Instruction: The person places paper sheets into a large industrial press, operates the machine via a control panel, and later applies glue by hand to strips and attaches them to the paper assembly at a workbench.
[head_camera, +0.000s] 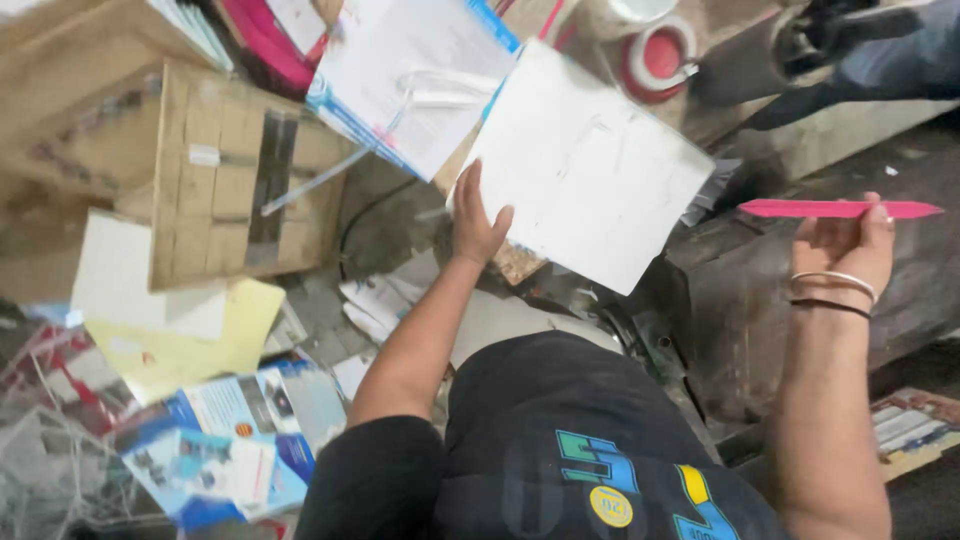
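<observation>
The left hand (476, 222) lies flat with fingers spread wide against the lower left edge of a white sheet (590, 165), which tilts like a diamond near the middle of the view; the hand presses on it and does not grip it. The right hand (846, 247) is well to the right of the white sheet, its fingers pinched narrow on a thin pink strip (838, 209) that lies level, seen edge-on, with its pointed end aimed away from the sheet. Thin bangles (833, 290) ring the right wrist.

Up and left of the white sheet rests a blue-edged paper (400, 75), touching the sheet's upper left corner. Further left of the sheet stands a brown cardboard panel (225, 180) covered with a grid of small blocks. Below and left of the sheet, a yellow paper (190, 345) and blue printed leaflets (230, 440) lie scattered on the floor. Just above the sheet's top corner sits a roll of red tape (660, 55). Right of that, a dark tube (760, 60) lies on a wooden bench (800, 290) that runs under the right hand
</observation>
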